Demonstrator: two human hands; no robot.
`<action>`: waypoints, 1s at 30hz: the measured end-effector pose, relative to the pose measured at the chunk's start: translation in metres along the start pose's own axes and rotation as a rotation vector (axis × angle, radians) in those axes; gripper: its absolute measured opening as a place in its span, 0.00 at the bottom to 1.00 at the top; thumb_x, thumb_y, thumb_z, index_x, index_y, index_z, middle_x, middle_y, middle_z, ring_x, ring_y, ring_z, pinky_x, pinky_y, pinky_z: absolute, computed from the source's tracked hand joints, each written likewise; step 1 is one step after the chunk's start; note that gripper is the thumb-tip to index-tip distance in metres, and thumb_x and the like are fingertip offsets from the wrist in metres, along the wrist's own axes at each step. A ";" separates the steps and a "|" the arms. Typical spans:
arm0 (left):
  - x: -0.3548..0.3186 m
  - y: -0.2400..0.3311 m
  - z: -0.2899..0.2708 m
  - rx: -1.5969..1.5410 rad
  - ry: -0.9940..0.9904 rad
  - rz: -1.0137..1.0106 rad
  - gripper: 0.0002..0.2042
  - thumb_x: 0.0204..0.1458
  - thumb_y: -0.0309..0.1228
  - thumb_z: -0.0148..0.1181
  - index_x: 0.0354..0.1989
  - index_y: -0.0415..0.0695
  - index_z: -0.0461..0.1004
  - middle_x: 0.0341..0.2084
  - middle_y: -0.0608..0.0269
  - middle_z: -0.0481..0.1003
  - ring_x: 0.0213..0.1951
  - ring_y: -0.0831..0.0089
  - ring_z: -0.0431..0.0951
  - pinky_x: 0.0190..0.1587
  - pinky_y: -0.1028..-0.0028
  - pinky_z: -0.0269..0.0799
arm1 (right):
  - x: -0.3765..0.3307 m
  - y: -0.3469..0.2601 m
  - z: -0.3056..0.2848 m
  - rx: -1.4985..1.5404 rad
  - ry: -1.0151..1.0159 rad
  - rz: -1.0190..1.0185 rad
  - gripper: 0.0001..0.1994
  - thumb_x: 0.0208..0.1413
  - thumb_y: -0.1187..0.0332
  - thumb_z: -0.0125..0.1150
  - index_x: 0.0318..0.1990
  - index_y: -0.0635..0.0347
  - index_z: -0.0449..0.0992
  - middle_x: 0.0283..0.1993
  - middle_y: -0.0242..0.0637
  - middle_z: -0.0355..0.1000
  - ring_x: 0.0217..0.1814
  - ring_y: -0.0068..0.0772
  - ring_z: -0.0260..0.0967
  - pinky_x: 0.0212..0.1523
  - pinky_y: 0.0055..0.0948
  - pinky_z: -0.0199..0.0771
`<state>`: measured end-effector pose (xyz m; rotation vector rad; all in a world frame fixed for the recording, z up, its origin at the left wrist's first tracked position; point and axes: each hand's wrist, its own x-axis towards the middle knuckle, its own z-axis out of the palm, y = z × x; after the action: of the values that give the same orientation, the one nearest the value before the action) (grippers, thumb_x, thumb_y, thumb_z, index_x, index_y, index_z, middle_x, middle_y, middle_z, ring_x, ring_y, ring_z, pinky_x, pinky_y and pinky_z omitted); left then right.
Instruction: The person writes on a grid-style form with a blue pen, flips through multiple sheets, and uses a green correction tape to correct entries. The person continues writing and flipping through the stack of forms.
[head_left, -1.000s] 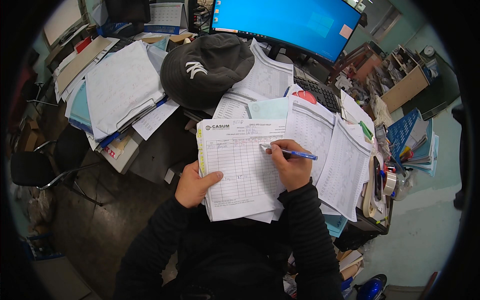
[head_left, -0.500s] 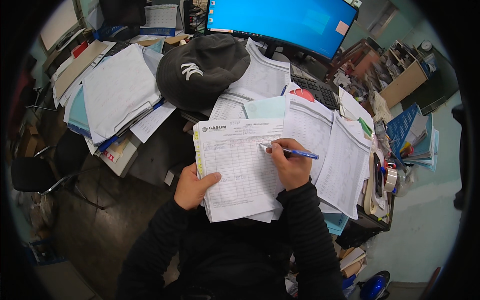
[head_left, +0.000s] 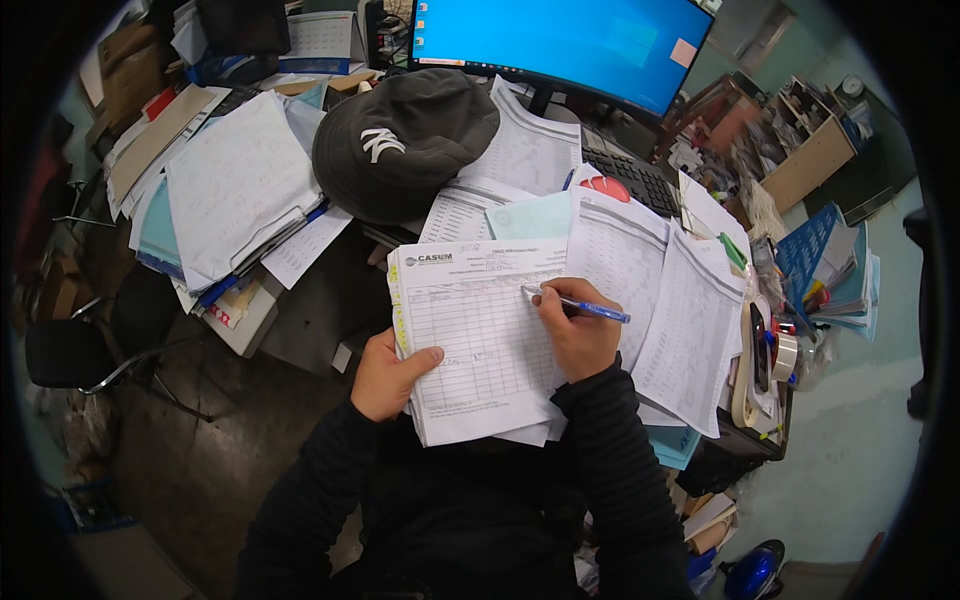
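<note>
A stack of printed table forms (head_left: 480,390) with yellow tabs along its left edge lies before me. My left hand (head_left: 390,375) grips the stack's lower left side, thumb on top and the fingers out of sight beneath. Between the fingers of my right hand (head_left: 582,335) is a blue pen (head_left: 600,309), its tip at the upper right part of the top form. A few handwritten entries show in the form's rows. Beyond the stack, a light blue sheet (head_left: 530,216) and other printed sheets (head_left: 688,335) spread to the right.
A dark bucket hat (head_left: 410,140) rests behind the forms. On the left stands a pile of papers with a clipboard (head_left: 240,185). Further back are a lit monitor (head_left: 560,45), a black keyboard (head_left: 640,180) and a red object (head_left: 606,188). A tape roll (head_left: 784,358) sits at the right edge.
The pen and my right hand have shifted very slightly, with the pen's rear end a little further left and lower. My left hand keeps its grip on the stack.
</note>
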<state>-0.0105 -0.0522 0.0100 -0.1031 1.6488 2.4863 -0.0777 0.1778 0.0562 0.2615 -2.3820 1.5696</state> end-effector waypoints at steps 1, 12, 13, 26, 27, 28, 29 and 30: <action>-0.001 0.001 0.000 0.016 0.005 -0.018 0.18 0.55 0.22 0.59 0.54 0.29 0.71 0.47 0.48 0.78 0.45 0.66 0.80 0.50 0.69 0.75 | 0.000 0.001 0.000 0.004 0.013 -0.006 0.05 0.57 0.77 0.59 0.36 0.71 0.77 0.30 0.41 0.78 0.33 0.27 0.78 0.35 0.22 0.76; -0.002 0.004 -0.001 0.054 0.027 -0.040 0.18 0.55 0.23 0.60 0.53 0.29 0.71 0.47 0.48 0.78 0.45 0.66 0.80 0.50 0.68 0.75 | -0.001 -0.001 -0.001 0.123 0.030 0.031 0.06 0.56 0.75 0.61 0.36 0.71 0.78 0.29 0.40 0.78 0.30 0.24 0.75 0.32 0.21 0.74; -0.001 0.004 0.000 0.038 0.026 -0.034 0.18 0.55 0.23 0.60 0.53 0.29 0.71 0.47 0.48 0.78 0.45 0.66 0.80 0.50 0.68 0.75 | -0.001 -0.001 -0.001 0.138 0.029 0.022 0.07 0.55 0.75 0.62 0.36 0.71 0.79 0.28 0.39 0.78 0.28 0.22 0.74 0.30 0.20 0.73; -0.001 0.001 0.000 0.009 0.030 -0.033 0.18 0.54 0.22 0.60 0.53 0.29 0.71 0.46 0.49 0.78 0.44 0.68 0.80 0.49 0.69 0.75 | -0.001 0.002 0.001 0.094 0.037 0.006 0.06 0.54 0.74 0.63 0.36 0.70 0.80 0.27 0.38 0.78 0.26 0.21 0.73 0.28 0.20 0.72; -0.001 0.000 -0.001 -0.001 0.030 -0.028 0.18 0.54 0.22 0.60 0.53 0.29 0.71 0.46 0.49 0.78 0.44 0.68 0.80 0.49 0.69 0.75 | -0.002 0.003 0.001 0.135 0.058 0.011 0.06 0.54 0.75 0.63 0.35 0.70 0.80 0.27 0.38 0.78 0.26 0.21 0.73 0.29 0.20 0.72; 0.000 0.000 -0.001 0.002 0.025 -0.023 0.18 0.54 0.22 0.60 0.53 0.29 0.71 0.46 0.49 0.78 0.44 0.68 0.80 0.49 0.69 0.75 | -0.002 0.003 0.002 0.176 0.078 0.017 0.06 0.54 0.75 0.63 0.35 0.70 0.79 0.27 0.37 0.78 0.26 0.21 0.73 0.29 0.20 0.72; 0.000 -0.001 -0.001 0.002 0.021 -0.020 0.18 0.54 0.22 0.60 0.53 0.29 0.71 0.46 0.49 0.78 0.44 0.68 0.80 0.49 0.69 0.75 | -0.003 0.005 0.001 0.172 0.109 0.006 0.05 0.54 0.75 0.63 0.35 0.70 0.79 0.27 0.37 0.78 0.26 0.21 0.72 0.29 0.20 0.72; 0.000 -0.001 -0.002 0.003 0.018 -0.016 0.18 0.54 0.22 0.60 0.53 0.29 0.71 0.46 0.49 0.78 0.44 0.68 0.80 0.49 0.69 0.75 | -0.002 0.007 0.001 0.167 0.139 -0.006 0.05 0.54 0.76 0.63 0.35 0.70 0.79 0.27 0.37 0.78 0.26 0.21 0.72 0.29 0.20 0.72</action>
<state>-0.0099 -0.0532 0.0081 -0.1380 1.6517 2.4782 -0.0778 0.1797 0.0485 0.1863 -2.1480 1.7271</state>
